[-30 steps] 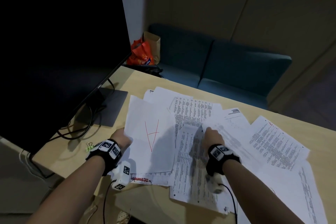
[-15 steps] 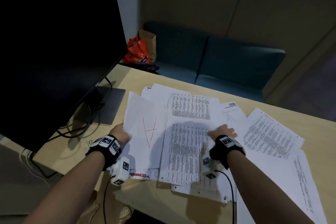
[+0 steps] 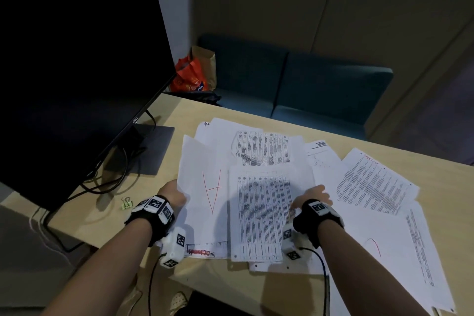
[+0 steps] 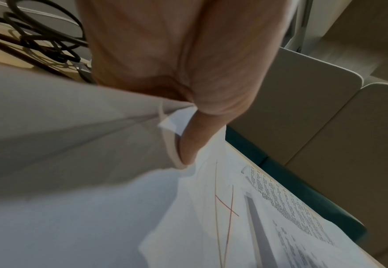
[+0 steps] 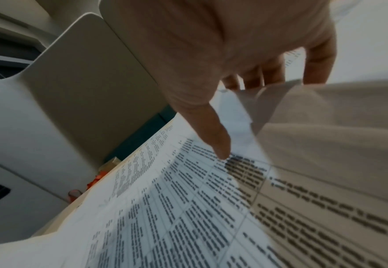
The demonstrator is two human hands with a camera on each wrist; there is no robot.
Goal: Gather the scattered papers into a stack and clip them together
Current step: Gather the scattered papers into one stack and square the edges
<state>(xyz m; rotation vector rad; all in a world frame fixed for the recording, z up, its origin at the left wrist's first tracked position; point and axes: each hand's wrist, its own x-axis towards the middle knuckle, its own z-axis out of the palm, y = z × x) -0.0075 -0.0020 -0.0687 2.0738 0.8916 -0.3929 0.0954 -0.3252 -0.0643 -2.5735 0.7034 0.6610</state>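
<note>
White sheets lie scattered over the wooden table (image 3: 246, 287). My left hand (image 3: 173, 194) pinches the left edge of a few sheets, the top one marked with a red A (image 3: 205, 187). In the left wrist view its thumb (image 4: 195, 141) lies on top of that sheet (image 4: 211, 208). My right hand (image 3: 314, 196) is at the right edge of a printed table sheet (image 3: 264, 213). Its thumb (image 5: 218, 143) touches that sheet (image 5: 177, 208), and the fingertips are hidden behind a raised paper edge (image 5: 325, 112). A green binder clip (image 3: 127, 203) lies left of my left wrist.
More printed sheets (image 3: 377, 185) spread out to the right, up to the table's near right corner. A black monitor (image 3: 77, 72) with its base (image 3: 143, 151) and cables (image 3: 110, 179) fills the left. A teal sofa (image 3: 307, 90) and an orange bag (image 3: 189, 77) are beyond the table.
My right hand slid the printed table sheet left beside the red A sheet, then drew back to that sheet's right edge. My left hand kept its hold on the left sheets.
</note>
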